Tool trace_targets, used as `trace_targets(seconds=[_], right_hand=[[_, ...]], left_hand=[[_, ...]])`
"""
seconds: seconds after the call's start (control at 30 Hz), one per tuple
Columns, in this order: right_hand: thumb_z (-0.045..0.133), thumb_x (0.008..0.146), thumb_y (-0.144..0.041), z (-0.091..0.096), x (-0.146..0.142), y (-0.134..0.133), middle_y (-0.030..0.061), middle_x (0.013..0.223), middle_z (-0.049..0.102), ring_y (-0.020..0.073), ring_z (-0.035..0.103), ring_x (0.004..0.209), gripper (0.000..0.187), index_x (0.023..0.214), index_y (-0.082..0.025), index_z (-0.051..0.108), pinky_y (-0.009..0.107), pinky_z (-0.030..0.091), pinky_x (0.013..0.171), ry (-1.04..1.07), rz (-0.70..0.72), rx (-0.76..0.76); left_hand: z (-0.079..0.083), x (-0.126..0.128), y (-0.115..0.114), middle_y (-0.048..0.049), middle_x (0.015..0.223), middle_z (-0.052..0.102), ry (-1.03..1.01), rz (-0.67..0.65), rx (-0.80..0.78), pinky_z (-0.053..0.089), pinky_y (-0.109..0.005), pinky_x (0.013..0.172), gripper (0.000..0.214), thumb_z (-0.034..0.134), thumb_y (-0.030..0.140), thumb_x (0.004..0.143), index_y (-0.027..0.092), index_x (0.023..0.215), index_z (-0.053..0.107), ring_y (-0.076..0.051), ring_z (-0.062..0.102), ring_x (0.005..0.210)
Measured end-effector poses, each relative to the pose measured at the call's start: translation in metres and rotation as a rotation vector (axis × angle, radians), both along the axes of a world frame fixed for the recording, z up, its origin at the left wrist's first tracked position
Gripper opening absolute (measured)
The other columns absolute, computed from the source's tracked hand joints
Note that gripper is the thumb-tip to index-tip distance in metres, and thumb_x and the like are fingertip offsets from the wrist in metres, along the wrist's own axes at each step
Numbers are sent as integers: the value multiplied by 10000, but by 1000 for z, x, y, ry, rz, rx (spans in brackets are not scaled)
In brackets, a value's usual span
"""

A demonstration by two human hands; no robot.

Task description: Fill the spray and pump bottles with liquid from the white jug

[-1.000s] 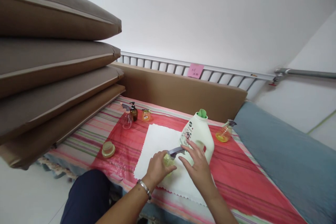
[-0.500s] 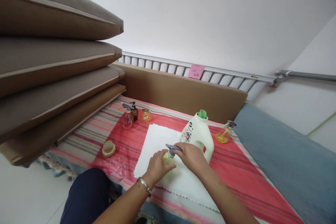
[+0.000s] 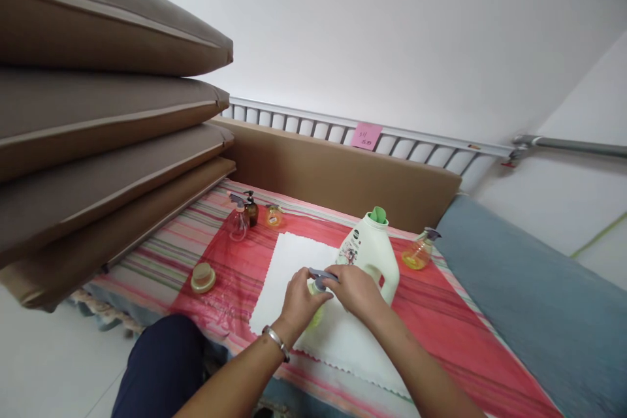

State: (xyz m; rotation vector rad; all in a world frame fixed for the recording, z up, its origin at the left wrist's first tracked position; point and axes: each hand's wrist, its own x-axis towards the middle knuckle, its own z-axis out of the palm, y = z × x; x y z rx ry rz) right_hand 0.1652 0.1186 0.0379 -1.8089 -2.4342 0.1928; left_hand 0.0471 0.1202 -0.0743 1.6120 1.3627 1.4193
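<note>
White mat (image 3: 289,258) lies beneath both grips. Pale green jug (image 3: 375,245) stands upright just beyond the right grip, nearer it than the left. Left hand (image 3: 297,305) is wrapped round the small yellow-tinted bottle (image 3: 317,319), long axis roughly upright; base contact with mat: cannot tell. Right hand (image 3: 353,285) pinches the grey pump head (image 3: 321,273) atop the bottle, its length lying crosswise between the grips.
</note>
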Motion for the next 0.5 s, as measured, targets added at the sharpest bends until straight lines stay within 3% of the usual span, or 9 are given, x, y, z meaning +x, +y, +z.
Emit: trace_targets(seconds=[0.1,0.3,0.4,0.5], right_hand=[[511,786,-304,0,1,0,22,804,717,181,625,785,179,800,-252,682,249,317,581,2,0,-6],[493,803,-315,1,3,-1,22,811,715,184,623,787,195,817,-255,678,249,317,577,15,6,-4],[497,801,-307,0,2,-1,26,807,715,188,624,785,190,808,-250,678,252,316,579,13,6,-1],[504,795,-299,1,0,-1,31,796,712,190,623,773,181,799,-243,677,254,311,569,8,7,0]], left_hand=[[-1,0,4,-65,903,628,-17,-22,-11,424,-370,813,266,711,299,669,162,851,575,-230,572,884],[5,-16,8,-23,925,681,-26,-268,-14,430,-300,847,191,703,218,679,196,862,652,-192,600,904],[5,-14,8,-46,983,666,-31,-250,-24,419,-326,865,359,761,234,607,189,940,637,-218,580,947],[2,-11,11,-85,984,656,-51,-209,-61,418,-369,856,381,753,268,615,152,952,619,-243,575,933]])
